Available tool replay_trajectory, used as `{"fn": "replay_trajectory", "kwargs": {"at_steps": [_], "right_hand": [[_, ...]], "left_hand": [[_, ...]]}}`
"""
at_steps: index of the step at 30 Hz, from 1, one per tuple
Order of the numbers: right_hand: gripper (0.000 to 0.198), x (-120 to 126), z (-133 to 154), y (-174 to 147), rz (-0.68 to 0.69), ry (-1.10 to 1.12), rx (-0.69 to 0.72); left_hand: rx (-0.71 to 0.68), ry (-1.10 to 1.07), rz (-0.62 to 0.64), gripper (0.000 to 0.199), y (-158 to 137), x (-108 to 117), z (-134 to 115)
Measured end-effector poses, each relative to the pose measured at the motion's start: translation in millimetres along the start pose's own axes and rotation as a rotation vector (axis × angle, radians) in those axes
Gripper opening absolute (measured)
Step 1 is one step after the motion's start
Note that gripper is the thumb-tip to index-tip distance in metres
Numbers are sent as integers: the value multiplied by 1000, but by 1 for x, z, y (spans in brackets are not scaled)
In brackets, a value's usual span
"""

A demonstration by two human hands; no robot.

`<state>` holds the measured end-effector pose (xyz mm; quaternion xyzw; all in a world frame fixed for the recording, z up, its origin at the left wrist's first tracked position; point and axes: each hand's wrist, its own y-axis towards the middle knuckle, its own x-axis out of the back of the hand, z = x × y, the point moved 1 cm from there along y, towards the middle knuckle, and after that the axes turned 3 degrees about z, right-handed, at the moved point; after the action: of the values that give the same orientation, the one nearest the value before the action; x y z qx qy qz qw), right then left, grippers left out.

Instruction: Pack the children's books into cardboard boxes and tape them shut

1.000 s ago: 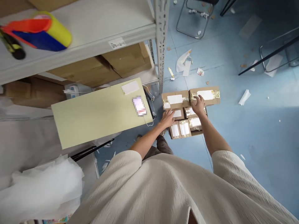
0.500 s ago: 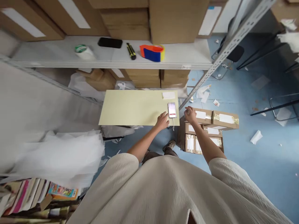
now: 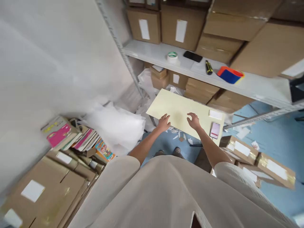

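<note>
My left hand point(image 3: 163, 123) hovers at the front edge of a pale yellow tabletop point(image 3: 177, 106), fingers spread and holding nothing. Over the middle of the same table is my right hand point(image 3: 193, 121), its fingers curved and apart with nothing in them. A phone with a lit screen point(image 3: 215, 130) lies on the table's right end, to the right of my right hand. Just behind it is a white label stack or card point(image 3: 215, 114). Left of my left hand, white packing sheets point(image 3: 116, 123) are piled up.
A grey shelf point(image 3: 152, 55) behind the table carries a tape roll point(image 3: 172, 57), a dark phone point(image 3: 193, 56), a box cutter point(image 3: 208, 67), an orange-and-blue band point(image 3: 230, 75) and cartons point(image 3: 182, 31). Books point(image 3: 59, 131) and boxes point(image 3: 40, 186) stand left; taped parcels point(image 3: 275, 169) sit right.
My view has swung left, bringing books and boxes into sight. My right hand has moved from beside the parcels to over the table; my left hand has moved away from the lit phone.
</note>
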<state>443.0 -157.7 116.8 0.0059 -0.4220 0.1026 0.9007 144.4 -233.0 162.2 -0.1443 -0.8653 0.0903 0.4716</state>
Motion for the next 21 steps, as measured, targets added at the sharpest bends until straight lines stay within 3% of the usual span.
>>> {"fn": "replay_trajectory", "kwargs": {"at_steps": [5, 11, 16, 21], "right_hand": [[44, -45, 69, 59, 153, 35, 200], [45, -97, 141, 110, 370, 27, 450], [44, -147, 194, 126, 508, 5, 622], [44, -196, 246, 119, 639, 12, 762]], "left_hand": [[210, -53, -130, 64, -32, 29, 54], [417, -130, -313, 66, -83, 43, 99], [588, -200, -409, 65, -138, 37, 121], [748, -253, -492, 66, -195, 24, 137]]}}
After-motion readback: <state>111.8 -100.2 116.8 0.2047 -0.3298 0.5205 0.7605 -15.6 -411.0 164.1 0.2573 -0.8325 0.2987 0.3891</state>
